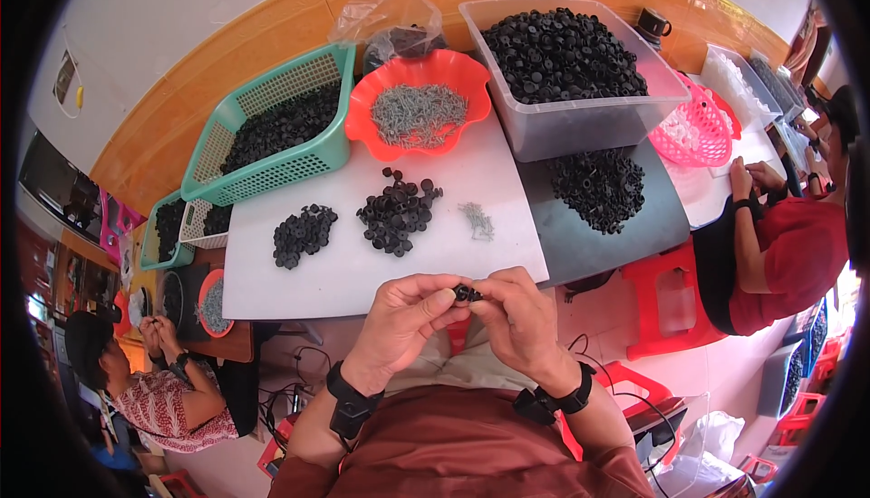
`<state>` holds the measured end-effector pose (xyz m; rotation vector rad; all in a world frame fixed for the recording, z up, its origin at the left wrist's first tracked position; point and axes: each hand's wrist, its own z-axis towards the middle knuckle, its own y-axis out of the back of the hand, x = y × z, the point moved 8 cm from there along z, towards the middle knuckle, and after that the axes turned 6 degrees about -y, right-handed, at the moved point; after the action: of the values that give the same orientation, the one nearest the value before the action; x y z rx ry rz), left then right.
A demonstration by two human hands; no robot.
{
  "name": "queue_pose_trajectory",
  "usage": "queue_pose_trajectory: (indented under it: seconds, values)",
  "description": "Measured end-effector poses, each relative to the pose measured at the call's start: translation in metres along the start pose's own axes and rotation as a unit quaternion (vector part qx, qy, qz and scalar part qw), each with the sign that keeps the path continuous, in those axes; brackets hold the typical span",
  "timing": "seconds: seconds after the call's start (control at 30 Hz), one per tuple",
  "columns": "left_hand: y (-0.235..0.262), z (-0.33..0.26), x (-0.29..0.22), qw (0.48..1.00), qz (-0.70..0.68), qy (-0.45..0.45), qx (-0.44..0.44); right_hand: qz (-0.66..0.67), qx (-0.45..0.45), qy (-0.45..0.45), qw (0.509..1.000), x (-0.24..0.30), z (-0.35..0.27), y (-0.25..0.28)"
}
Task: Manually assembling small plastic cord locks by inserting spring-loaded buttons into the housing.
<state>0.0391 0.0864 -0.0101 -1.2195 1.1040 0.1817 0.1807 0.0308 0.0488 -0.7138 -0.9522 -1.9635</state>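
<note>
My left hand [405, 319] and my right hand [521, 319] meet just off the near edge of the white tabletop [489, 276]. Between their fingertips is a small black round part [465, 293], pinched from both sides; whether it is one piece or two fitted together I cannot tell. Beyond my hands lie a pile of black round pieces [397, 215], a second pile of black pieces [304, 235] to its left, and a little heap of silver screws [477, 222] to its right.
Behind the piles stand a green basket [290, 176], a scalloped red bowl [362, 131] of screws and a clear bin [580, 131] of black parts. More black parts [598, 190] lie on the dark table. Co-workers sit left [172, 389] and right [784, 262].
</note>
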Motion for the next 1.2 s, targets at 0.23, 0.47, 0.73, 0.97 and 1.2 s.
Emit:
queue_pose_trajectory:
  seconds: [0.23, 0.47, 0.73, 0.97, 1.2]
  values:
    - [-0.004, -0.001, 0.001, 1.0, 0.005, -0.003, -0.001, -0.01, 0.015, 0.001, 1.0, -0.004, -0.004, -0.004]
    - [0.0, -0.002, 0.003, 1.0, -0.002, -0.013, -0.022, 0.015, -0.005, 0.005, 1.0, -0.002, -0.005, -0.001]
    - [-0.002, -0.006, 0.007, 0.999, 0.004, -0.011, -0.045, 0.024, -0.016, 0.01, 1.0, 0.002, -0.007, 0.003]
    - [-0.007, -0.006, 0.008, 0.999, -0.014, -0.025, -0.033, 0.005, -0.036, 0.041, 0.998, 0.002, -0.013, 0.004]
    - [-0.008, -0.006, 0.011, 0.999, -0.028, -0.03, -0.028, -0.017, -0.042, 0.064, 0.997, 0.001, -0.017, 0.003]
